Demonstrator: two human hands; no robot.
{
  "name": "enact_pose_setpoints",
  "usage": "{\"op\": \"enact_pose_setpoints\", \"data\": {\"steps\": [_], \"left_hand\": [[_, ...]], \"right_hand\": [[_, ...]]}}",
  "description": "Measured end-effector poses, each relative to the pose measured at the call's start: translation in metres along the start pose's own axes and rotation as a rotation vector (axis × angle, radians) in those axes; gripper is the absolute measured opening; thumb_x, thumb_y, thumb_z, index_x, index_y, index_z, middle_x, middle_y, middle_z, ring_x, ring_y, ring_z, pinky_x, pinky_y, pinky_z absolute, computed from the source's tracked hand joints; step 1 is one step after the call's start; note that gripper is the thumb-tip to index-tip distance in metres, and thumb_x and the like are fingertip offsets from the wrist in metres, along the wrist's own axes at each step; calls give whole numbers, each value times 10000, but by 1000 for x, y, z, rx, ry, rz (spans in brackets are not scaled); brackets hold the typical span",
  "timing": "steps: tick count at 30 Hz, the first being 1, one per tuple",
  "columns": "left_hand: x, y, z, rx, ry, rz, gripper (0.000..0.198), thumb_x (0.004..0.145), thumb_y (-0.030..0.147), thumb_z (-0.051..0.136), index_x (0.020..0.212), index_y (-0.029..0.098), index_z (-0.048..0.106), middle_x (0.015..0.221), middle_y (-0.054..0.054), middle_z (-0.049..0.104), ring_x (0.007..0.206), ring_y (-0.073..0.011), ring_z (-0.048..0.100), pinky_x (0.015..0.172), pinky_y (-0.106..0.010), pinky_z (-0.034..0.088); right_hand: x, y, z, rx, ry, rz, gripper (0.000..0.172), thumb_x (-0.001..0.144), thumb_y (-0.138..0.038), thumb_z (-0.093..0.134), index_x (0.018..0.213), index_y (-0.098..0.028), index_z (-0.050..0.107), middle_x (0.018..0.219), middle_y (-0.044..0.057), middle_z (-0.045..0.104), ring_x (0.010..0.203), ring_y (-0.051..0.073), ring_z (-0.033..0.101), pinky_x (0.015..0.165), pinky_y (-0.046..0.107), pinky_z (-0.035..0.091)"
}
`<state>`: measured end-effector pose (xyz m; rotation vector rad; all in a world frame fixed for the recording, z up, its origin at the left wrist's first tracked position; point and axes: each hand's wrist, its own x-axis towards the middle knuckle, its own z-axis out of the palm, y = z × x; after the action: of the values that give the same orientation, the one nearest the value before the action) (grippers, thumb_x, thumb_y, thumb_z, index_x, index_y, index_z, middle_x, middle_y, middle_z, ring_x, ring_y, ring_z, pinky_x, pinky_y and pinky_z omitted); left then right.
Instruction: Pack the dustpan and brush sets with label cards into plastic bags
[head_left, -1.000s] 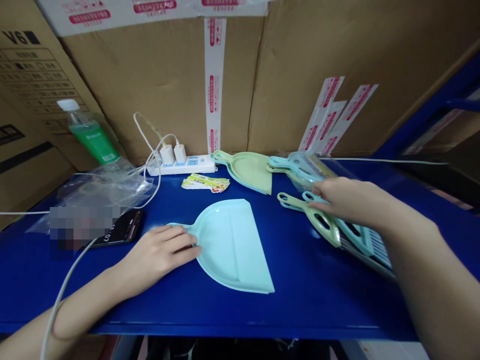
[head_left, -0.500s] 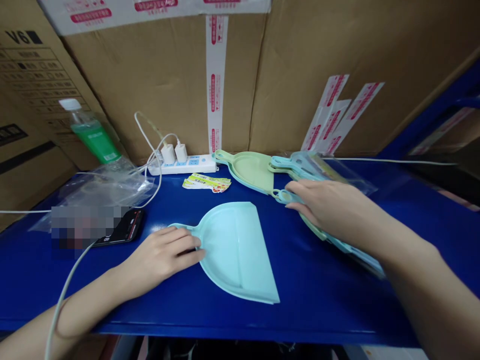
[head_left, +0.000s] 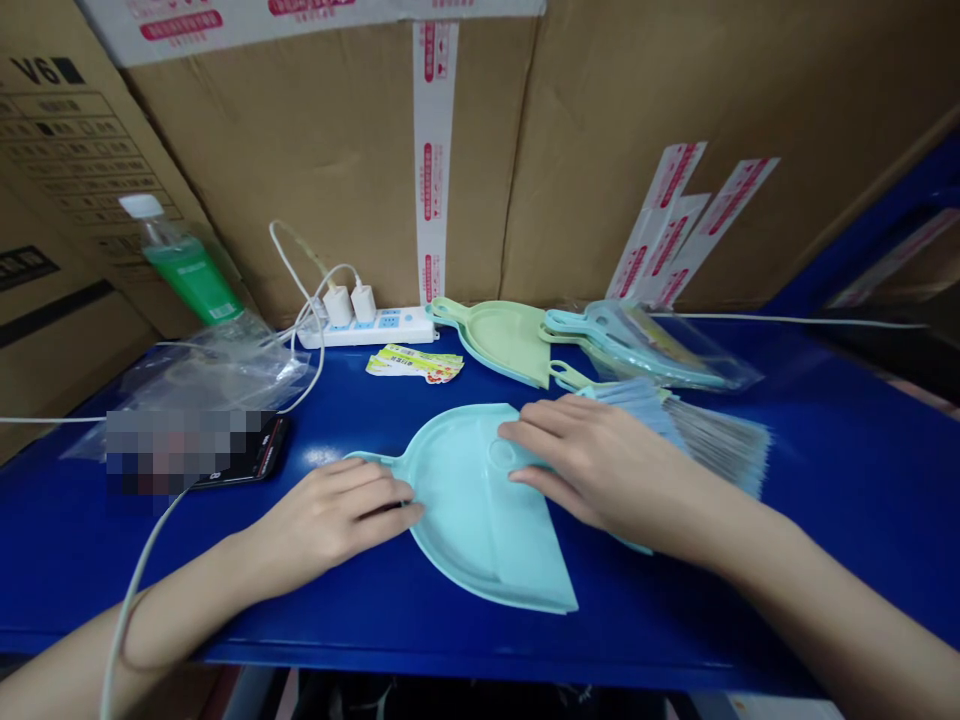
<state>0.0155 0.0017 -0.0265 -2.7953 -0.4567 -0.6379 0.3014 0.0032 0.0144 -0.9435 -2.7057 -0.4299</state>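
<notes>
A light blue dustpan (head_left: pixel 457 520) lies on the table in front of me, its straight edge to the right. My left hand (head_left: pixel 337 510) is closed at its handle end, the fingers against the curved rim. Over the pan's right part, my right hand (head_left: pixel 592 460) grips a light blue hand brush (head_left: pixel 506 457) by its handle, and the ringed handle tip shows past the fingers. That hand covers most of the brush. Just behind it are blue bristles (head_left: pixel 637 405) and grey, blue-tipped bristles (head_left: pixel 724 445); which brush each belongs to I cannot tell. A green looped handle (head_left: pixel 566 375) lies there too.
At the back lie a green dustpan (head_left: pixel 506 335) on a blue one and a plastic-wrapped blue set (head_left: pixel 652 345). A power strip (head_left: pixel 409 325), printed cards (head_left: pixel 416 363), a phone (head_left: pixel 270 450), a bottle (head_left: pixel 191 270), plastic bags (head_left: pixel 217 375) and cables surround the left side.
My right hand has brought the blue brush leftward and nearer, from the pile at the right to above the dustpan. The dustpan has shifted slightly right with my left hand.
</notes>
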Motion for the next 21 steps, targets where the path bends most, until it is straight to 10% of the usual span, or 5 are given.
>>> {"op": "enact_pose_setpoints", "data": {"steps": [21], "left_hand": [[25,16,-14,-6,94,67,294,1036,133,343,942,147,621,892,-2,758,747,-116,673,637,-238,496]], "right_hand": [[12,-49,35,332,202,-70,168,899,-308,638,895,-143,606,745,26,633,711,197,595,674,322,477]]}}
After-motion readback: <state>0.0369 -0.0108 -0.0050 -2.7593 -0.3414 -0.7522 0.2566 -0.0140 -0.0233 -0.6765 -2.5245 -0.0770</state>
